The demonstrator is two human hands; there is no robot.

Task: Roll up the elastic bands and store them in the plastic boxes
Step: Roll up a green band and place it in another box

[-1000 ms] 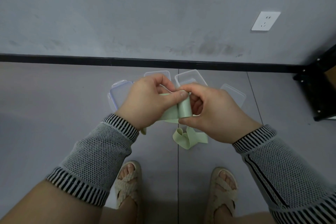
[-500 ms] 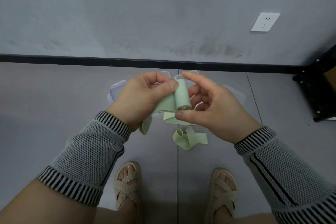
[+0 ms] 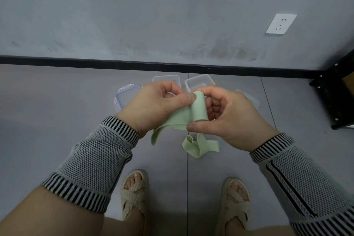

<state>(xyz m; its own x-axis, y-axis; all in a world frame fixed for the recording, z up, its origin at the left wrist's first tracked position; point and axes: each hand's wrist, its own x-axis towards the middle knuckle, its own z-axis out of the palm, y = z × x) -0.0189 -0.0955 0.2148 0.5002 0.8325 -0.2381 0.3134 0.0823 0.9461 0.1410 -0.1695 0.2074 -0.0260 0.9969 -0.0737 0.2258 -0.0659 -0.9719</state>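
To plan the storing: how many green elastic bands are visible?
2. One elastic band is between both hands, partly rolled; the other band lies loose on the floor below them. More may be hidden.

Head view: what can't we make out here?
- Plastic boxes: mostly hidden behind both hands; count and contents unclear.
- Lid: partly covered by the left hand.
- Rolled band: its core is hidden by the right hand; number of turns unknown.
- Loose band on the floor: crumpled, length unclear.
- Black rack: cut off by the right edge.
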